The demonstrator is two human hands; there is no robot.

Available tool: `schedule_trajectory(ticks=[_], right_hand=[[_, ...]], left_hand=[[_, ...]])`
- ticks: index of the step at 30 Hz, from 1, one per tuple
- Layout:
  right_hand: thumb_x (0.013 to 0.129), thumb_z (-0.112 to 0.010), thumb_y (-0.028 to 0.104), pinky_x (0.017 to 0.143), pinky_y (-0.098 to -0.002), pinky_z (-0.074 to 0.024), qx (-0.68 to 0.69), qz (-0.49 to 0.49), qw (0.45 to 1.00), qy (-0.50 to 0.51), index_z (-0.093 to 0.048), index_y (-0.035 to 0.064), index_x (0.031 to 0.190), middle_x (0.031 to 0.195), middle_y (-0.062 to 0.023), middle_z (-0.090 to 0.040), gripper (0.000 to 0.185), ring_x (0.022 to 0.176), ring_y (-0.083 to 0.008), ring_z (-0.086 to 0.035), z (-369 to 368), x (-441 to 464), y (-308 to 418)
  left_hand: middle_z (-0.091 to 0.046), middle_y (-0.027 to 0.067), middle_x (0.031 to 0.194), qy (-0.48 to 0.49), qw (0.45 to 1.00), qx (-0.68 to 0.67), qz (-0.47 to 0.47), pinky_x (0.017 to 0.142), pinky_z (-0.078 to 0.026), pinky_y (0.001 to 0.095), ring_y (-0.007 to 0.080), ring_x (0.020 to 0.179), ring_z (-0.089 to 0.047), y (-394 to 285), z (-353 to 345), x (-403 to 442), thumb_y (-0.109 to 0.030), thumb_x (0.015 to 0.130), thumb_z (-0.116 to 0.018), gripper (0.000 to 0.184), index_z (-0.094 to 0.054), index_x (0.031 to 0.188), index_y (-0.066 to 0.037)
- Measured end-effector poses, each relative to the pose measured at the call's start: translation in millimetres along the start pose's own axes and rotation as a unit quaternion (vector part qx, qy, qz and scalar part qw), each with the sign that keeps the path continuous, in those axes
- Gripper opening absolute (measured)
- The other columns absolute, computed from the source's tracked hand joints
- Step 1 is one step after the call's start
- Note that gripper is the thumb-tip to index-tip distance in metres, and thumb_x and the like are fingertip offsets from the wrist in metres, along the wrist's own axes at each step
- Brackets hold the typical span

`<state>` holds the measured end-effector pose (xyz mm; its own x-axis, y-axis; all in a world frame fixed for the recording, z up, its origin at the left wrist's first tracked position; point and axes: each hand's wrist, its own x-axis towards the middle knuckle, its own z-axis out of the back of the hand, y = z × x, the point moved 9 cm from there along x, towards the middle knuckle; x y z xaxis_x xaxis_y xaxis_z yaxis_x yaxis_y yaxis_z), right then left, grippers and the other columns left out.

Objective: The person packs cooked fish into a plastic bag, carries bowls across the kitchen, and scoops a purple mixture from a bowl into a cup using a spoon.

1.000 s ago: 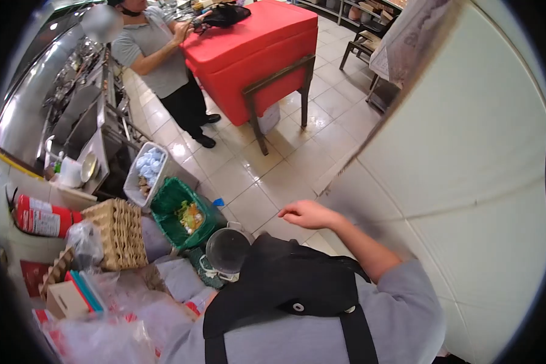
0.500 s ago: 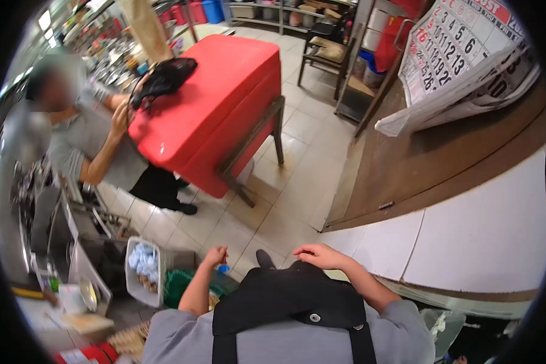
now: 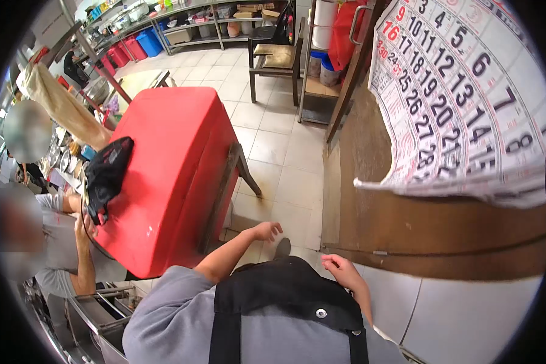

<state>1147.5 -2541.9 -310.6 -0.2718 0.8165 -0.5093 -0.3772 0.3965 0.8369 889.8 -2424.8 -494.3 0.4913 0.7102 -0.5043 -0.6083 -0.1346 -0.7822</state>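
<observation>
Ahead of my body, my left hand (image 3: 265,231) hangs over the tiled floor with its fingers apart and holds nothing. To the right, my right hand (image 3: 343,270) is low beside my black apron (image 3: 285,291), loosely curved and empty, fingers apart. Neither hand touches anything. The large red box (image 3: 170,151) on a metal stand is nearest to my left hand, a little beyond it. A black bag (image 3: 108,176) lies on its lid. The wall by a brown door (image 3: 370,224) is beside my right hand.
A co-worker (image 3: 73,242) stands at the box's left side, hands near the bag. A calendar (image 3: 455,109) hangs at the right. Farther off are a chair (image 3: 276,60), a small shelf (image 3: 318,88) and metal shelving (image 3: 206,30). Metal frames (image 3: 103,315) stand at lower left.
My view has swung right and moved forward. The bins have left the view, and the red box and calendar appear nearer. My left hand has moved forward from beside the bins; both hands remain empty.
</observation>
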Motion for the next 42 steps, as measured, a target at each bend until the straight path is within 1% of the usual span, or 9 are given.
schedule_trajectory(ticks=[2, 8, 13, 18, 21, 29, 35, 37, 42], right_hand=[[0.093, -0.057, 0.024, 0.079, -0.0282, -0.0476, -0.025, 0.016, 0.999, -0.031, -0.061, 0.0056, 0.117, 0.099, -0.0069, -0.067, 0.030, 0.085, -0.0131, -0.059, 17, 27, 30], [0.091, -0.059, 0.025, 0.077, -0.0295, -0.0486, -0.087, 0.007, 0.995, -0.043, -0.059, 0.0050, 0.120, 0.095, -0.0091, -0.068, 0.035, 0.083, -0.0138, -0.061, 72, 126, 72], [0.092, -0.056, 0.026, 0.075, -0.0300, -0.0488, -0.139, 0.010, 0.989, 0.046, -0.059, 0.0040, 0.119, 0.096, -0.0093, -0.067, 0.035, 0.084, -0.0161, -0.061, 73, 262, 88], [0.091, -0.056, 0.027, 0.079, -0.0313, -0.0501, -0.228, -0.025, 0.971, 0.073, -0.059, 0.0032, 0.118, 0.104, -0.0137, -0.067, 0.036, 0.089, -0.0206, -0.064, 106, 369, 89], [0.090, -0.056, 0.029, 0.084, -0.0321, -0.0488, -0.224, -0.045, 0.970, 0.087, -0.058, 0.0032, 0.121, 0.109, -0.0136, -0.066, 0.040, 0.097, -0.0210, -0.063, 128, 401, 108], [0.097, -0.053, 0.023, 0.099, -0.0293, -0.0403, -0.047, -0.003, 0.948, 0.315, -0.054, 0.0086, 0.130, 0.124, -0.0052, -0.059, 0.037, 0.113, -0.0137, -0.054, 126, 520, 286], [0.099, -0.046, 0.033, 0.105, -0.0330, -0.0341, -0.156, 0.173, 0.729, 0.644, -0.052, 0.0067, 0.132, 0.132, -0.0109, -0.052, 0.042, 0.123, -0.0199, -0.046, 40, 590, 432], [0.099, -0.044, 0.020, 0.107, -0.0330, -0.0322, -0.164, 0.211, 0.643, 0.718, -0.047, 0.0022, 0.134, 0.135, -0.0122, -0.049, 0.039, 0.127, -0.0218, -0.043, 2, 604, 451], [0.096, -0.047, 0.018, 0.099, -0.0344, -0.0373, -0.103, 0.146, 0.484, 0.857, -0.050, -0.0057, 0.124, 0.129, -0.0135, -0.054, 0.037, 0.114, -0.0220, -0.050, -62, 636, 463]], left_hand=[[-0.070, 0.0100, 0.082, -0.012, 0.983, 0.090, -0.161, 0.073, -0.050, 0.0396, 0.0269, 0.082, -0.066, -22, 31, 19, -0.001, 0.080, -0.050, 0.021, -0.065, 0.095, -0.005], [-0.063, 0.0107, 0.067, -0.096, 0.987, 0.028, 0.126, 0.063, -0.048, 0.0370, 0.0230, 0.067, -0.063, 16, 146, 50, 0.005, 0.067, -0.055, 0.030, -0.066, 0.092, -0.007], [-0.067, 0.0093, 0.072, -0.134, 0.963, -0.158, 0.173, 0.053, -0.049, 0.0327, 0.0176, 0.060, -0.063, 83, 185, 120, 0.000, 0.071, -0.061, 0.022, -0.066, 0.091, -0.003], [-0.069, 0.0087, 0.077, -0.021, 0.979, -0.094, 0.180, 0.053, -0.051, 0.0313, 0.0168, 0.064, -0.065, 75, 243, 215, 0.000, 0.077, -0.055, 0.029, -0.061, 0.104, -0.005], [-0.067, 0.0103, 0.074, -0.044, 0.975, -0.136, 0.169, 0.049, -0.049, 0.0321, 0.0172, 0.062, -0.064, 61, 297, 279, -0.001, 0.067, -0.071, 0.034, -0.064, 0.100, -0.004], [-0.066, 0.0084, 0.078, -0.135, 0.925, -0.330, 0.133, 0.053, -0.049, 0.0295, 0.0162, 0.062, -0.061, 24, 444, 409, -0.004, 0.084, -0.045, 0.025, -0.057, 0.106, -0.005], [-0.065, 0.0084, 0.084, -0.298, 0.829, -0.441, 0.172, 0.054, -0.048, 0.0285, 0.0152, 0.063, -0.060, 88, 538, 377, -0.003, 0.084, -0.043, 0.028, -0.056, 0.109, -0.006], [-0.066, 0.0084, 0.084, -0.376, 0.773, -0.477, 0.183, 0.054, -0.048, 0.0281, 0.0148, 0.062, -0.060, 122, 553, 342, -0.002, 0.085, -0.042, 0.029, -0.055, 0.110, -0.007], [-0.067, 0.0110, 0.088, -0.440, 0.675, -0.545, 0.233, 0.050, -0.047, 0.0282, 0.0152, 0.061, -0.061, 178, 523, 274, -0.001, 0.084, -0.043, 0.032, -0.054, 0.114, -0.005]])
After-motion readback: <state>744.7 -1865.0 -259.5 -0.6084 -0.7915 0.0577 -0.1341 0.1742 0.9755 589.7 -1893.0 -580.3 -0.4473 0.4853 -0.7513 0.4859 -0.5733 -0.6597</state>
